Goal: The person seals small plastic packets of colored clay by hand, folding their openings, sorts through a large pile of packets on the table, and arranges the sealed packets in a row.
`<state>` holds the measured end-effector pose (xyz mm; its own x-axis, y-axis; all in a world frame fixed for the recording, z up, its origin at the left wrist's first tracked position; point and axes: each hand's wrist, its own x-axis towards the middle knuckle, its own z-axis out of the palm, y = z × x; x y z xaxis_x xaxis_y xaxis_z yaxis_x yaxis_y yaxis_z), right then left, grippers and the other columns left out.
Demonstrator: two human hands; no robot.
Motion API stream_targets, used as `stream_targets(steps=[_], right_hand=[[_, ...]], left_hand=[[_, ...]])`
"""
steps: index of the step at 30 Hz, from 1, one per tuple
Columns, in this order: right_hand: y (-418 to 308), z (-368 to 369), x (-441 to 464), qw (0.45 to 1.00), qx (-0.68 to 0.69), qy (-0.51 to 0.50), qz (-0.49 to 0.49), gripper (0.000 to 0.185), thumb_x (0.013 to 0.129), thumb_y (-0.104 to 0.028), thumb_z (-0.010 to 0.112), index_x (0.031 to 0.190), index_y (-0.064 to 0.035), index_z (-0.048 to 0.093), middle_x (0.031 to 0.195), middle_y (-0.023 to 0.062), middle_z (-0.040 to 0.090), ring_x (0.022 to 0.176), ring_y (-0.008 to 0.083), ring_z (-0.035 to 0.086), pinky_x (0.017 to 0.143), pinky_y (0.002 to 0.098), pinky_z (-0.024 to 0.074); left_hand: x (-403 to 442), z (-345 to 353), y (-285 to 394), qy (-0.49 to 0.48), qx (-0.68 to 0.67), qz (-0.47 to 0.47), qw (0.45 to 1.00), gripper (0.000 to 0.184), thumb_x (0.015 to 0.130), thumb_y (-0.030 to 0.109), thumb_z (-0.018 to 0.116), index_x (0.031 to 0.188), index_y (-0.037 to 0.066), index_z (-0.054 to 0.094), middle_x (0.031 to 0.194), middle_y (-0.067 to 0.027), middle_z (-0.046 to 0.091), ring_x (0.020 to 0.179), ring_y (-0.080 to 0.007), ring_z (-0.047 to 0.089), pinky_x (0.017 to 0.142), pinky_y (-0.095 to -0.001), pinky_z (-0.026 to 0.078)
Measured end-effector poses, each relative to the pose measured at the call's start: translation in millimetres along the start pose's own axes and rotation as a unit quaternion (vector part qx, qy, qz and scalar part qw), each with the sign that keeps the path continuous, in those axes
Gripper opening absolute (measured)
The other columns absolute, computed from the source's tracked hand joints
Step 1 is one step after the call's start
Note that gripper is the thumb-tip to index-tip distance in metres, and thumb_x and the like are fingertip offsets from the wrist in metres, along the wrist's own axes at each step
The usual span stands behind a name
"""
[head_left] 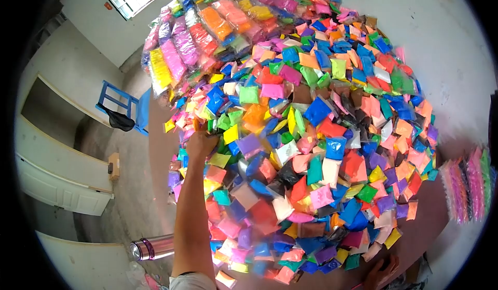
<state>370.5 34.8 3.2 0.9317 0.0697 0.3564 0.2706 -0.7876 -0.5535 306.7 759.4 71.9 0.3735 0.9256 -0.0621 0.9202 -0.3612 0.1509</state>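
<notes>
A large heap of small bright packets [332, 147] covers the brown table [163, 150]. My left arm reaches up along the heap's left side, and my left hand [201, 145] is closed among packets there. Its fingertips are hidden, so whatever it grips cannot be made out. Near it lie a yellow packet [231, 134] and an olive-yellow packet [219, 160]. At the bottom right, by the table edge, my right hand [381, 272] shows in shadow with its fingers apart and nothing visible in them.
Large clear bags of packets [187, 49] lie at the heap's upper left. A metal flask [153, 247] is left of my forearm. Beyond the table stand a blue chair [142, 111] with a black item on it and a cardboard box [114, 166]. Long bundled packets [467, 186] are at far right.
</notes>
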Motion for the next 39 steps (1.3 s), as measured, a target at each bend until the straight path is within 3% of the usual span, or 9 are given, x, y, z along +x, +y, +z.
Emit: stream_targets(steps=[6,8,10,12,14,21,24,28,39], right_hand=[[11.9,-7.0,-8.8,0.999,0.028,-0.027,0.013,0.059,0.098,-0.045,0.067,0.135,-0.0005,0.058,0.131,0.0208,0.055,0.118,0.0399,0.054,0.103,0.0537,0.0447],[-3.0,-15.0,-6.3,0.988,-0.127,-0.063,0.054,0.037,0.098,-0.015,0.06,0.131,0.0018,0.056,0.134,0.0252,0.051,0.126,0.0442,0.049,0.108,0.0545,0.0385],[20.3,-11.0,-11.8,0.989,-0.125,-0.061,0.04,0.037,0.099,-0.016,0.06,0.131,0.0017,0.056,0.135,0.0253,0.051,0.127,0.0444,0.049,0.108,0.0544,0.0382],[25.7,-10.8,-13.6,0.99,-0.124,-0.063,0.027,0.038,0.099,-0.017,0.059,0.132,0.0017,0.056,0.135,0.0254,0.051,0.127,0.0446,0.049,0.109,0.0544,0.0379],[16.3,-9.6,-14.3,0.991,-0.115,-0.056,0.044,0.038,0.099,-0.016,0.06,0.132,0.0015,0.056,0.135,0.0249,0.051,0.127,0.0443,0.048,0.109,0.0541,0.038],[19.2,-9.5,-13.7,0.987,-0.141,-0.058,0.054,0.038,0.098,-0.014,0.06,0.132,0.0012,0.056,0.135,0.0238,0.051,0.127,0.0433,0.049,0.108,0.0532,0.0389],[16.5,-9.6,-12.2,0.988,-0.138,-0.056,0.046,0.037,0.098,-0.013,0.06,0.132,0.0018,0.055,0.134,0.0238,0.051,0.126,0.043,0.049,0.107,0.053,0.0393],[8.7,-8.0,-10.0,0.99,-0.123,-0.055,0.03,0.037,0.098,-0.013,0.059,0.131,0.0029,0.055,0.133,0.0243,0.051,0.125,0.0431,0.049,0.107,0.053,0.0395],[22.7,-9.3,-11.8,0.992,-0.106,-0.059,0.019,0.038,0.1,-0.022,0.06,0.13,0.0014,0.055,0.131,0.024,0.053,0.124,0.0434,0.05,0.106,0.0533,0.0397]], left_hand=[[-44.2,-21.3,-23.7,0.031,-0.227,0.041,0.973,0.034,0.078,0.034,0.071,0.094,0.005,0.08,0.082,-0.0155,0.075,0.076,-0.0274,0.073,0.072,-0.0403,0.056],[-61.7,-32.9,-30.6,-0.022,-0.285,0.017,0.958,0.033,0.079,0.03,0.071,0.096,0.004,0.08,0.079,-0.012,0.074,0.073,-0.0189,0.069,0.07,-0.0349,0.054],[-68.6,-30.3,-41.0,-0.022,-0.336,0.013,0.941,0.033,0.08,0.03,0.071,0.099,0.005,0.08,0.081,-0.0097,0.073,0.071,-0.0154,0.066,0.07,-0.0332,0.054],[-84.5,-58.8,-24.1,-0.045,-0.33,-0.032,0.942,0.031,0.082,0.029,0.068,0.097,0.006,0.08,0.085,-0.0111,0.076,0.075,-0.0205,0.071,0.072,-0.0367,0.055],[-81.9,-61.5,-27.1,0.034,-0.052,0.092,0.994,0.025,0.086,0.026,0.065,0.093,0.006,0.078,0.089,-0.0125,0.076,0.08,-0.0284,0.073,0.073,-0.041,0.056],[-37.7,-16.3,0.0,0.153,0.206,0.166,0.952,0.015,0.09,0.022,0.066,0.093,0.012,0.076,0.12,-0.011,0.066,0.086,-0.0336,0.072,0.072,-0.0508,0.057],[-23.9,-7.1,9.9,0.056,0.201,0.131,0.969,0.024,0.093,0.032,0.066,0.1,0.013,0.077,0.121,-0.0193,0.066,0.101,-0.0353,0.07,0.083,-0.0495,0.057],[-14.9,-7.6,-5.9,0.01,0.112,0.118,0.987,0.025,0.088,0.037,0.07,0.099,0.016,0.078,0.11,-0.0118,0.071,0.096,-0.0328,0.071,0.082,-0.0486,0.057],[-55.4,-8.1,-11.4,0.173,-0.133,0.176,0.96,0.022,0.076,0.018,0.08,0.095,0.008,0.077,0.109,-0.0102,0.069,0.093,-0.0325,0.07,0.08,-0.0431,0.056]])
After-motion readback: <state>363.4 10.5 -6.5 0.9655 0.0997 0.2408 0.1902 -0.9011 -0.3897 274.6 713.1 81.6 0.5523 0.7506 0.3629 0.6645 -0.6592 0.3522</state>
